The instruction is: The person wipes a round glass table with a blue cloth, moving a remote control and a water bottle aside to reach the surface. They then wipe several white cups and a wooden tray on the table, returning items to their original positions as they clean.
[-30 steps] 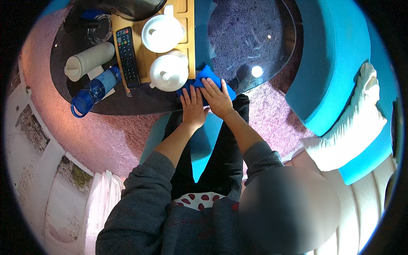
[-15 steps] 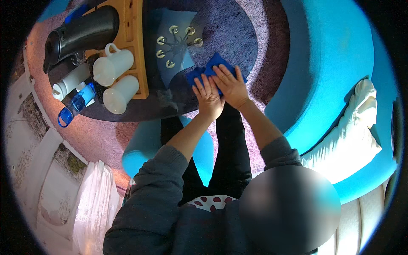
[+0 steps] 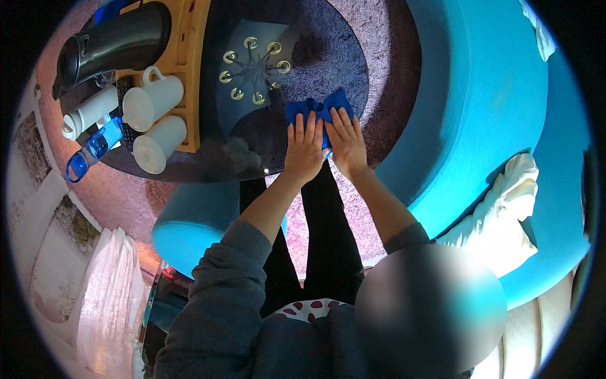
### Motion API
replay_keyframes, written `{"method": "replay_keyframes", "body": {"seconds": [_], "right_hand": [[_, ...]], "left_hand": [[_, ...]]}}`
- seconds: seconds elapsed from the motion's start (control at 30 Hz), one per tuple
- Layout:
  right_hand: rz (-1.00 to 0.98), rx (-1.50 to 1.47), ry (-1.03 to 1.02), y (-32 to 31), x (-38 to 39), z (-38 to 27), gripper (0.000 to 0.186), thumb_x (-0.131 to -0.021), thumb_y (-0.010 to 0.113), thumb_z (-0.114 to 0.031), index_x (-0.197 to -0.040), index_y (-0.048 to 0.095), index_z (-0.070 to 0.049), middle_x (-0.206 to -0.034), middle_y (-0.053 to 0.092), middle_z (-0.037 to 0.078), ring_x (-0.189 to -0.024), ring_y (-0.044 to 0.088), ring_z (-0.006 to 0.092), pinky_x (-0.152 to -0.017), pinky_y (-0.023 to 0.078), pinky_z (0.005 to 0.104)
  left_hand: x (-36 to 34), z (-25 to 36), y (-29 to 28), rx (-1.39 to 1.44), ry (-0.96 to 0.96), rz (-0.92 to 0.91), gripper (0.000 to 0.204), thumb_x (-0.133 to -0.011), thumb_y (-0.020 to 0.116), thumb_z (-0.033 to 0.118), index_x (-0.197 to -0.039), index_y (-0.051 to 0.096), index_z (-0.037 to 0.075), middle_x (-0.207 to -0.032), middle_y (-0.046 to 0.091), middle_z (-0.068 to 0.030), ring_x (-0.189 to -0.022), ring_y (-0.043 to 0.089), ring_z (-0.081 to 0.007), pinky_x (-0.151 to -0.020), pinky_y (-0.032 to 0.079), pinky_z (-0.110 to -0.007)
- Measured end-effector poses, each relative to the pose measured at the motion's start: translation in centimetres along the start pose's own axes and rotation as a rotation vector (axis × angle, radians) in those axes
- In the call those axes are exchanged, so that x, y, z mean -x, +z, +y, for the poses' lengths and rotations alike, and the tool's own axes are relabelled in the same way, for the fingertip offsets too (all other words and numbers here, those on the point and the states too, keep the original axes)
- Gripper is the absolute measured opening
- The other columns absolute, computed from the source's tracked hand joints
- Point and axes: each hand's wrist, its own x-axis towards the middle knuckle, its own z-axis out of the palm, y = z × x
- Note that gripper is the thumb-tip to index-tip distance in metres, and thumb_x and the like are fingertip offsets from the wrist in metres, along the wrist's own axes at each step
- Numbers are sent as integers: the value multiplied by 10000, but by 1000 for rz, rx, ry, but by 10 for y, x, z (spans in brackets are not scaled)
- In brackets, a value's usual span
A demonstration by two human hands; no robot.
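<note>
Both my hands lie flat on a blue cloth (image 3: 336, 101), pressing it onto the dark, see-through top of a round table (image 3: 344, 60), close to its near right edge. My left hand (image 3: 305, 150) covers the left half of the cloth, fingers stretched out and pointing away from me. Beside it, my right hand (image 3: 348, 146) rests on the right half, also with straight fingers. Much of the cloth's near part is hidden under the palms. A ring of round lamps (image 3: 252, 63) shows as a reflection in the tabletop.
At the left stands a wooden tray (image 3: 192, 82) with a black thermos jug (image 3: 120, 44), a white pitcher (image 3: 154, 101) and a white cup (image 3: 161, 142). Next to them lie a white bottle (image 3: 91, 114) and a blue bottle (image 3: 98, 144). A turquoise sofa (image 3: 480, 95) curves along the right, bearing a white pillow (image 3: 499, 215).
My hands and the cloth have slid a little toward me and to the right over the tabletop. The hands now point straighter ahead, side by side. The whole view has shifted slightly.
</note>
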Motion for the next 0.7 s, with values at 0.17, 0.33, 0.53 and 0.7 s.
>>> {"method": "replay_keyframes", "body": {"seconds": [0.17,0.33,0.53,0.7], "right_hand": [[114,143,-91,-16,-74,23,377,-757,562,-100,-1131,547,-55,-1338,407,132,-1273,333,314,-1013,265,511],[138,247,95,-3,-92,-5,425,-803,521,-119,-1219,465,-51,-1370,329,179,-1292,271,363,-1014,239,539],[-51,194,159,23,-50,-68,505,-799,554,-158,-1282,410,-120,-1388,278,185,-1288,219,435,-996,195,619],[-62,130,91,50,-45,-111,485,-774,554,-139,-1249,457,-163,-1402,280,167,-1288,220,446,-997,204,608]], "left_hand": [[-49,-9,-31,-68,-9,181,800,-755,630,420,-1363,273,43,-1445,178,-167,-1341,105,-385,-1067,100,-516],[-67,-24,-57,-138,-69,136,695,-813,559,354,-1371,267,61,-1453,161,-151,-1341,108,-383,-1072,101,-505],[7,-55,-39,42,-109,-10,758,-844,520,352,-1414,117,54,-1465,54,-184,-1343,-4,-414,-1068,54,-535],[59,-95,-26,-35,-90,-2,835,-838,552,365,-1419,32,69,-1476,-39,-149,-1351,-83,-374,-1076,16,-508]]}}
